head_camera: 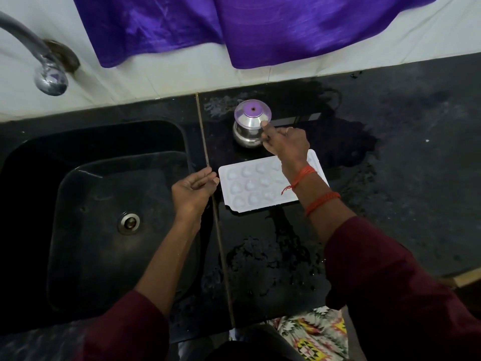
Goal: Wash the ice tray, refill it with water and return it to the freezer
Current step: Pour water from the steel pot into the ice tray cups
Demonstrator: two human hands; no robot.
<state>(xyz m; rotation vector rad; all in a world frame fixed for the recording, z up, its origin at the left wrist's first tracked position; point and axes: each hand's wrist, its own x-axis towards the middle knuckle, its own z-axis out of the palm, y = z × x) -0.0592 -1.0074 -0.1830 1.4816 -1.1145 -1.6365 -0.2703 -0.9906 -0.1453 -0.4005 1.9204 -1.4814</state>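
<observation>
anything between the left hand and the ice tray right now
Nothing visible. The left hand sits right at the left edge of the ice tray. The right hand grips the steel pot, and its arm crosses only the tray's right part.

matt white plastic ice tray (260, 186), shiny steel pot (248, 128), wet glossy black stone counter (273, 256).

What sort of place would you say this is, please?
Most likely a home kitchen: a dark sink with a metal tap at its back, and a wet black counter beside it, where a white ice tray and a steel pot stand.
</observation>
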